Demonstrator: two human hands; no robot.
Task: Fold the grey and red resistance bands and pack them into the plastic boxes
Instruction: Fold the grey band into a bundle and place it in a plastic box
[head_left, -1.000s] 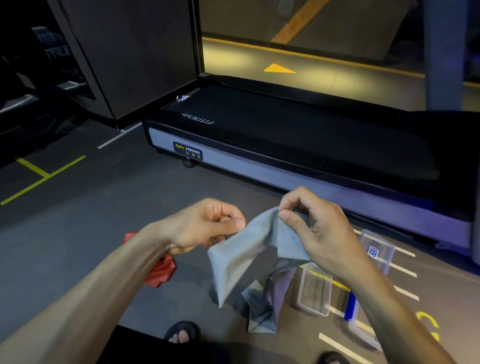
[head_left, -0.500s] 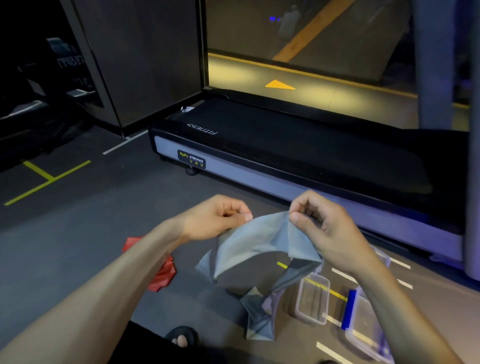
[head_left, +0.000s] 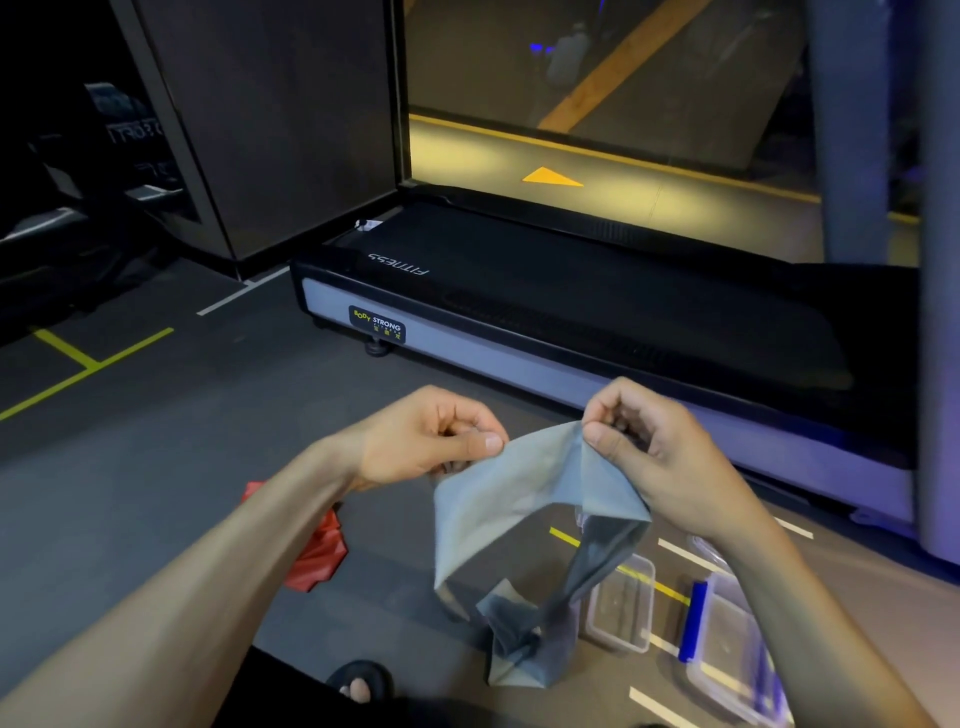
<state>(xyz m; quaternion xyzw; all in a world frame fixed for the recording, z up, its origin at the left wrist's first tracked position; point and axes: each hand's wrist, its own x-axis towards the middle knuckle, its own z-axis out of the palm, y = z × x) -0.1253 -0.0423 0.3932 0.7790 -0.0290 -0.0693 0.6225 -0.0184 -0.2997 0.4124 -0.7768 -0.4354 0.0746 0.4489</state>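
Note:
The grey resistance band (head_left: 498, 499) hangs in the air between my hands, its lower end crumpled on the floor. My left hand (head_left: 426, 441) pinches its left top edge between thumb and curled fingers. My right hand (head_left: 649, 447) pinches the top edge on the right. The red band (head_left: 319, 558) lies bunched on the floor behind my left forearm, partly hidden. A clear plastic box (head_left: 621, 605) stands open on the floor below my right hand. A second clear box (head_left: 727, 639) with a blue clip lies to its right, partly behind my right forearm.
A black treadmill (head_left: 571, 312) with a grey side rail runs across the floor just beyond my hands. Yellow and white lines mark the dark floor. A sandalled foot (head_left: 358, 683) shows at the bottom edge. A dark wall panel (head_left: 270, 130) stands at the back left.
My hands have spread the band's top edge wider and lifted slightly. The hanging part now forms an open loop.

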